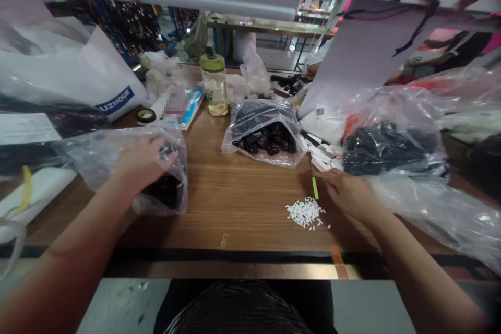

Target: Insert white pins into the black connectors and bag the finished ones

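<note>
My left hand (143, 160) rests on a clear plastic bag (178, 141) with dark contents at the left of the table, its fingers spread over the plastic. My right hand (348, 188) is low over the table at the right, beside a thin bright green stick (315, 188); its fingers are bent, and what they hold, if anything, is too small to make out. A pile of small white pieces (305, 212) lies just left of and below that hand. Between the hands, farther back, an open clear bag (262, 109) shows black parts with red spots (270, 141).
A bottle with a green lid (214, 83) and a roll of tape (146, 115) stand behind. White packets (323, 154) lie by a bag of black items (387, 148) at the right. A white sack (94, 62) is at the back left. A person's arm (442, 60) shows far right.
</note>
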`<state>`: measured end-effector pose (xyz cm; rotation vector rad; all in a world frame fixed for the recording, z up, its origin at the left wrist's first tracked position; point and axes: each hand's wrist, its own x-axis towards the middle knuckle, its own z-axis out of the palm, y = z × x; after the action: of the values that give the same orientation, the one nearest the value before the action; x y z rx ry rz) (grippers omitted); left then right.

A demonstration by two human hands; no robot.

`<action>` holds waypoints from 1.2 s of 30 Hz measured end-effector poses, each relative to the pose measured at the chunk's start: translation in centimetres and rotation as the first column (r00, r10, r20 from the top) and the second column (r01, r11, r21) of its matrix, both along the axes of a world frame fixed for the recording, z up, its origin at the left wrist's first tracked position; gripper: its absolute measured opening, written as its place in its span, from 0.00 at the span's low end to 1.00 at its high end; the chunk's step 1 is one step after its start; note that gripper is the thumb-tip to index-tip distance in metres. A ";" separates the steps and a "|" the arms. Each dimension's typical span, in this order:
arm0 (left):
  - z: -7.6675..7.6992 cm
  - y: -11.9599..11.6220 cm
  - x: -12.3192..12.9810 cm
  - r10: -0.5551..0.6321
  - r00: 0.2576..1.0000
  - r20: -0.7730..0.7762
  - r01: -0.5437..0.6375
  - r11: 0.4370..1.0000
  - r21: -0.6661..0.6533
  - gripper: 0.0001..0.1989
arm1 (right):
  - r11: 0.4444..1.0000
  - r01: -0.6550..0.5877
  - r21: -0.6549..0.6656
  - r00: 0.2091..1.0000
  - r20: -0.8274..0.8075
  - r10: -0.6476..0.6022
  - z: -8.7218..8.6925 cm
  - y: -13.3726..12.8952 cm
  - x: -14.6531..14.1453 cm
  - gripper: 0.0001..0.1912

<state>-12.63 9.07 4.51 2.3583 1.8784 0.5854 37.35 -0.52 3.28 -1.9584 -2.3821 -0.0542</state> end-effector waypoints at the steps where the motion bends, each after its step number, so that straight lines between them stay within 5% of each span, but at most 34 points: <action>1: 0.2 -0.5 0.3 -0.025 0.999 -0.034 0.024 0.999 -0.029 0.19 | 0.998 -0.056 -0.002 0.997 0.052 0.056 -0.3 0.4 0.1 0.23; 5: 1.7 -5.7 0.9 -0.177 0.979 -0.102 0.169 0.982 -0.083 0.17 | 0.976 -0.219 0.012 0.963 0.165 0.214 -1.1 0.6 -0.3 0.23; 8: 3.6 -10.4 2.3 -0.196 0.980 -0.008 0.196 0.980 -0.012 0.13 | 0.978 -0.198 0.067 0.975 0.114 0.190 -1.6 0.3 -0.5 0.20; 10: 4.7 -11.5 5.1 -0.258 0.960 0.109 0.258 0.966 0.007 0.11 | 0.982 -0.149 0.116 0.989 0.022 0.147 -2.2 0.2 -0.6 0.18; 14: 4.6 -6.8 13.7 -0.508 0.861 0.020 0.507 0.862 0.026 0.15 | 0.977 -0.041 0.211 0.995 -0.076 0.058 -3.6 0.3 -0.7 0.17; 17: 2.7 -0.8 19.0 -0.400 0.855 -0.329 0.420 0.907 -0.011 0.16 | 0.969 -0.027 0.248 0.995 -0.090 0.051 -4.1 0.3 -0.8 0.15; 21: 0.3 3.6 21.5 -0.340 0.853 -0.395 0.353 0.935 -0.043 0.12 | 0.967 -0.030 0.255 0.990 -0.124 0.063 -4.2 0.3 -0.7 0.15; 30: -0.5 3.5 21.3 -0.410 0.861 -0.302 0.415 0.908 -0.051 0.10 | 0.969 0.001 0.247 0.985 -0.165 0.041 -4.2 0.4 -0.8 0.14; 36: 0.4 -2.2 20.6 -0.520 0.842 -0.141 0.503 0.853 -0.141 0.11 | 0.946 0.042 0.321 0.974 -0.224 0.033 -4.2 0.5 -0.6 0.12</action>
<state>7.93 6.86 4.96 2.7499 1.1849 0.2290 36.73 -0.06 -0.89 -1.7173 -2.0706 -0.1984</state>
